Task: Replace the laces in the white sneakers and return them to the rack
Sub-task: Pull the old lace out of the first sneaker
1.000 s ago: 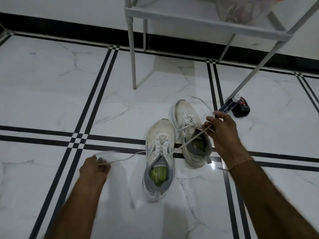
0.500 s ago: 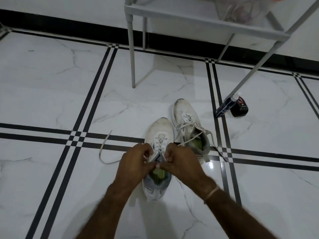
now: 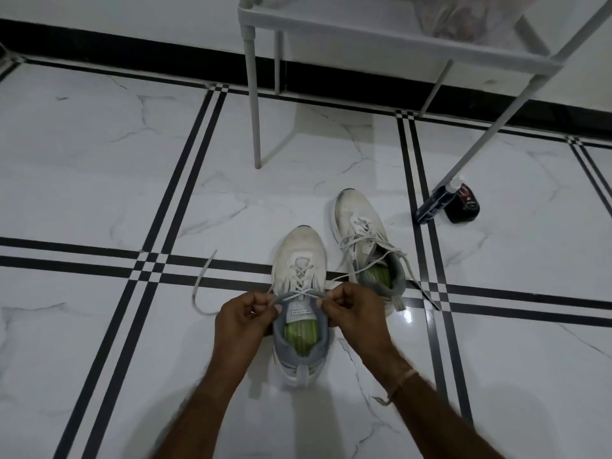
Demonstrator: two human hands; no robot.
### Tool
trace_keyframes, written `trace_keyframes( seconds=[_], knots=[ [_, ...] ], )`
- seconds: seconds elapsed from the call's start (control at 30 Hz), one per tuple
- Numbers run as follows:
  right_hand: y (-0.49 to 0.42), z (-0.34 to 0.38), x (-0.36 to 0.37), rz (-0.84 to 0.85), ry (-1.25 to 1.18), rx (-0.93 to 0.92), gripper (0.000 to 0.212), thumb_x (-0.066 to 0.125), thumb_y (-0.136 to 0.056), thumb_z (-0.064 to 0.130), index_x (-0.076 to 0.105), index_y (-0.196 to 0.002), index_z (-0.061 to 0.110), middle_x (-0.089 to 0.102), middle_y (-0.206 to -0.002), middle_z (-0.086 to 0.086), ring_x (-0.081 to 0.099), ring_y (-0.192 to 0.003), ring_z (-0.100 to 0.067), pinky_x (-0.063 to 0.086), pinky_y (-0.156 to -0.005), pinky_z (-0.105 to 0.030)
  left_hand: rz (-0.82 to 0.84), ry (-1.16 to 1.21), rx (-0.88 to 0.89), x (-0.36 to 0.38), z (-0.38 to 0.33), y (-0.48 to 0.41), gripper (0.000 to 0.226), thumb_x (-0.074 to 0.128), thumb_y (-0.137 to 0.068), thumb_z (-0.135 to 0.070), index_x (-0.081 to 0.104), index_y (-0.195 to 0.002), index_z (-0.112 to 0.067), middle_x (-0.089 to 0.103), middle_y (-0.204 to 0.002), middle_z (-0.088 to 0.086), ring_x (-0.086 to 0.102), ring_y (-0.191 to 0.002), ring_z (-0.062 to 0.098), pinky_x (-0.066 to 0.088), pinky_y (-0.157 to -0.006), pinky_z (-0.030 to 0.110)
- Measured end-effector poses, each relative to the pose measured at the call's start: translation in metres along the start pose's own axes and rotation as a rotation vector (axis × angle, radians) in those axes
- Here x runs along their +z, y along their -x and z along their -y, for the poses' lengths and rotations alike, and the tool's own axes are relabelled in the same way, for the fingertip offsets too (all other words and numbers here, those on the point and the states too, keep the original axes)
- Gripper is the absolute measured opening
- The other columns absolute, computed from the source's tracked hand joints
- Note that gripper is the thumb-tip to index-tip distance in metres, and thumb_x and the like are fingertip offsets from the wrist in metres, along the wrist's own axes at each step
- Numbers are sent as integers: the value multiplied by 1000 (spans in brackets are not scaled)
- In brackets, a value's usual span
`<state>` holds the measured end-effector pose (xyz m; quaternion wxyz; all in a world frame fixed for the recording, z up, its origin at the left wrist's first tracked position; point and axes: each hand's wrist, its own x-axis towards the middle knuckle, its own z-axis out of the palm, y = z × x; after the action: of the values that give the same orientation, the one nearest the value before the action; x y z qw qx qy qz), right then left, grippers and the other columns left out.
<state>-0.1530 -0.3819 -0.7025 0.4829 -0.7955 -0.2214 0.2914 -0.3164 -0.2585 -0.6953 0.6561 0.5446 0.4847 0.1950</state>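
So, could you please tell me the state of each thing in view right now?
Near sneaker: on floor, laced, untied.
Lace: crossed above the tongue, one end trailing on floor.
Far sneaker: on floor, laces loose, untied.
Left hand: pinches the lace.
Right hand: pinches the lace.
Dark bottle: lying on its side.
Rack: standing behind the sneakers.

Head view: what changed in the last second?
The left hand and right hand drew in from wide apart to the collar of the near sneaker, where each pinches its lace across the tongue. Its loose end now lies slack on the floor. The far sneaker, rack and bottle stayed put.
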Motion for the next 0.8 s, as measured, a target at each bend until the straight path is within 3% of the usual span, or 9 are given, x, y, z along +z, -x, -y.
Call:
trace_keyframes(
  seconds=[0.07,0.13,0.2,0.27,0.4,0.47,0.6,0.63,0.8],
  knots=[
    [3,1,1,-6,-20,2,16,82,-78,18,68,-74,11,70,-69,-8,68,-65,-24,62,-63,-49,-33,-95,84,1,-2,0,20,78,-83,-6,71,-96,-19,72,-83,1,71,-79,34,63,-66,40],
    [4,2,3,18,5,-20,15,82,-76,18,67,-74,15,70,-69,-4,68,-66,-21,61,-65,-49,-70,-412,348,5,-7,2,38,79,-80,-15,61,-110,-29,63,-107,-12,69,-79,19,60,-64,34],
    [2,9,2,49,64,-51,15,82,-74,13,68,-77,16,71,-73,0,69,-70,-15,61,-70,-41,-32,-742,648,15,-11,2,46,78,-82,-23,57,-122,-33,49,-134,-10,60,-96,11,56,-67,27],
    [0,11,2,86,73,-72,15,82,-72,15,70,-80,16,73,-76,1,71,-73,-15,62,-72,-38,47,-897,779,24,-14,-4,40,78,-83,-25,64,-119,-33,53,-136,-6,54,-109,15,54,-71,28],
    [2,11,-1,87,15,-44,17,86,-76,8,70,-81,11,73,-75,-3,71,-71,-15,60,-68,-31,47,-970,775,27,-25,-16,8,75,-84,-27,69,-89,-30,63,-93,-11,60,-89,16,53,-63,33],
    [3,12,-2,72,-24,-26,17,84,-78,5,68,-78,10,72,-71,-6,68,-65,-15,60,-65,-35,9,-919,745,27,-26,-20,9,73,-85,-27,66,-81,-27,63,-85,-12,57,-86,13,50,-65,33],
    [-1,13,1,52,-60,7,19,83,-80,7,67,-73,14,68,-63,-1,67,-60,-16,60,-64,-48,36,237,16,38,-31,-14,12,62,-98,-13,64,-86,-10,73,-80,-2,65,-78,16,53,-66,21],
    [-3,12,2,51,-59,10,19,84,-79,8,68,-73,16,69,-64,-1,67,-61,-16,61,-64,-48,38,308,-24,39,-32,-12,15,57,-101,-12,61,-87,-8,72,-77,-3,64,-74,14,53,-62,19],
    [-4,7,0,22,-10,20,15,84,-79,10,69,-75,14,71,-68,-3,69,-65,-20,63,-66,-46,157,-470,568,18,-15,-30,8,71,-84,-33,73,-85,-26,69,-84,-10,66,-85,10,51,-74,24]
  ],
)
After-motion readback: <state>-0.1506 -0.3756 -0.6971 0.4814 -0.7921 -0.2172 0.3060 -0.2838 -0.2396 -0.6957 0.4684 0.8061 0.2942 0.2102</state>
